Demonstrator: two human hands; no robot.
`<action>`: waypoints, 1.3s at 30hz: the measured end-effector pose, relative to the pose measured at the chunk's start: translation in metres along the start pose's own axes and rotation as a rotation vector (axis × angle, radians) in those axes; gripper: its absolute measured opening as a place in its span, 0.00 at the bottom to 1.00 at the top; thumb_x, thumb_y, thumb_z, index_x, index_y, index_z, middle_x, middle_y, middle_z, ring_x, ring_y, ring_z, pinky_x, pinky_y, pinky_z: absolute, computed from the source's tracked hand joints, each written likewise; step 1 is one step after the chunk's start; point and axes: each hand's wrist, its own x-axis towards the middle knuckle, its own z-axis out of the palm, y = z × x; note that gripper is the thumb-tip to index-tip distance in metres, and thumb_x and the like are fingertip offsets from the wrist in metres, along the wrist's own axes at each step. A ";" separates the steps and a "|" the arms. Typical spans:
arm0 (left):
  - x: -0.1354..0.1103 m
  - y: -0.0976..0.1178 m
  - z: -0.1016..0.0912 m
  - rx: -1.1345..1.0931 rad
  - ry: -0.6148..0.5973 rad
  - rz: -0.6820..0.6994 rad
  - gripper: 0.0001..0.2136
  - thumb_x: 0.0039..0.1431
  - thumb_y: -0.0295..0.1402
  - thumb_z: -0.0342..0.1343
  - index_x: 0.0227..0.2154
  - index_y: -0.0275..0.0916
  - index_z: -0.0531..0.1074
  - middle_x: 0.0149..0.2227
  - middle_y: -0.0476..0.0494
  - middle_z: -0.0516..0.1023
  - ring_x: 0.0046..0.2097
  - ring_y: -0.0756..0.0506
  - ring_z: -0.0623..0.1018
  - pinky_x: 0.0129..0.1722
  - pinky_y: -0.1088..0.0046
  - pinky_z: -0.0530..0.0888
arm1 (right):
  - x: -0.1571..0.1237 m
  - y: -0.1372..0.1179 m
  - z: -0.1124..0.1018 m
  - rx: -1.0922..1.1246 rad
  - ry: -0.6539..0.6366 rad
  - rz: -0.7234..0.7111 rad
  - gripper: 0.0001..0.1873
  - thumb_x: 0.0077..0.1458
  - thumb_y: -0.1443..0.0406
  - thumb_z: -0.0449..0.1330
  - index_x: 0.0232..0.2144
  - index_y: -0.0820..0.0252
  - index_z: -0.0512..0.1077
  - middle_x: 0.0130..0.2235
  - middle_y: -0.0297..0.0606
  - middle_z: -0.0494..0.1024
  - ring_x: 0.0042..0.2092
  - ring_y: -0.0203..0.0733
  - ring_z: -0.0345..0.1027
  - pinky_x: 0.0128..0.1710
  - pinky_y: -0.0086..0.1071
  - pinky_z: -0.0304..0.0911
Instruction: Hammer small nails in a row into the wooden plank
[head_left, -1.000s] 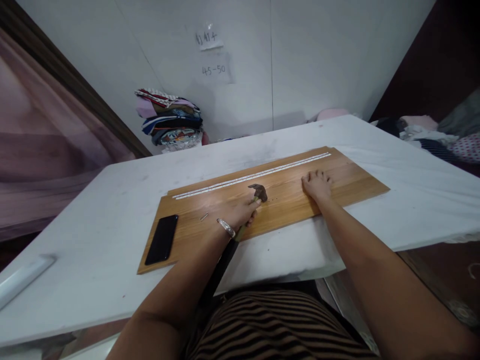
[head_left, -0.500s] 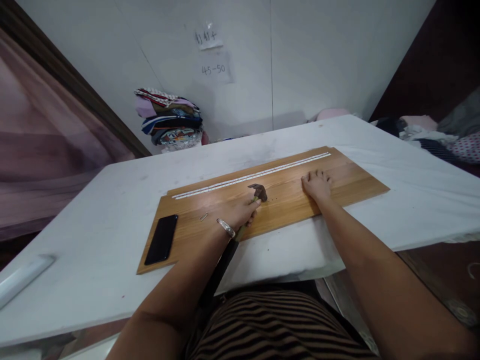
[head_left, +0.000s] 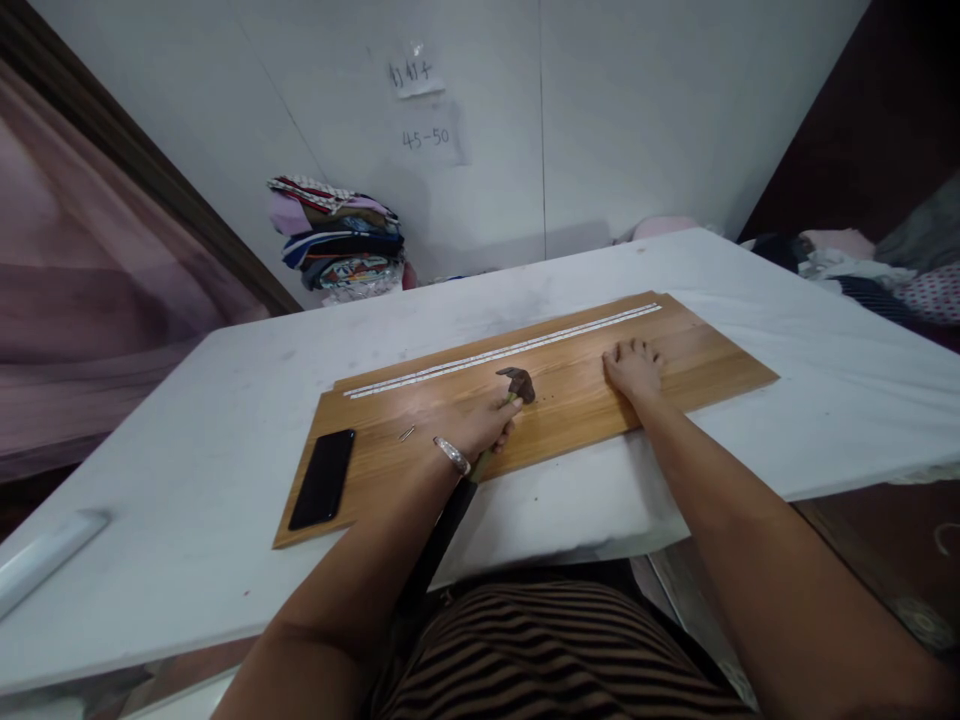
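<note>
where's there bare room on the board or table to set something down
Free: the brown wooden board right of the right hand; the white-covered table between the board's left edge and the glossy white tube. Crowded: the board's left and middle, with the flat black phone, thin metal pins and the left hand gripping the dark-headed hammer.

Homelike room, pink curtain (head_left: pixel 112 270), piled clothes (head_left: pixel 341 240), white table (head_left: pixel 187 430), papers taped to wall (head_left: pixel 622 120)
</note>
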 end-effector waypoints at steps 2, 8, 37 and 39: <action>-0.001 0.001 -0.001 -0.033 -0.016 0.015 0.11 0.69 0.41 0.53 0.36 0.39 0.68 0.21 0.56 0.65 0.18 0.54 0.62 0.18 0.79 0.61 | 0.000 0.000 0.001 0.000 -0.001 0.002 0.30 0.69 0.55 0.40 0.56 0.65 0.73 0.64 0.58 0.67 0.65 0.61 0.55 0.62 0.55 0.50; -0.002 0.004 -0.003 -0.053 -0.032 0.011 0.08 0.71 0.39 0.51 0.40 0.40 0.68 0.21 0.57 0.64 0.18 0.55 0.62 0.18 0.80 0.61 | -0.001 -0.001 -0.001 0.004 -0.001 0.006 0.30 0.69 0.56 0.40 0.57 0.66 0.72 0.65 0.59 0.67 0.65 0.61 0.56 0.61 0.55 0.50; 0.004 -0.001 -0.004 -0.037 -0.037 0.019 0.10 0.71 0.41 0.50 0.37 0.40 0.67 0.21 0.57 0.64 0.18 0.54 0.62 0.18 0.79 0.61 | -0.003 -0.001 -0.002 0.002 0.024 -0.009 0.29 0.69 0.56 0.41 0.56 0.66 0.74 0.65 0.58 0.68 0.66 0.62 0.56 0.62 0.56 0.51; 0.005 -0.002 -0.004 -0.026 -0.026 0.019 0.10 0.71 0.41 0.50 0.37 0.40 0.67 0.21 0.57 0.65 0.18 0.54 0.62 0.17 0.79 0.61 | -0.003 -0.001 -0.002 -0.001 0.033 -0.011 0.29 0.69 0.56 0.41 0.55 0.66 0.74 0.64 0.58 0.69 0.65 0.62 0.56 0.61 0.56 0.52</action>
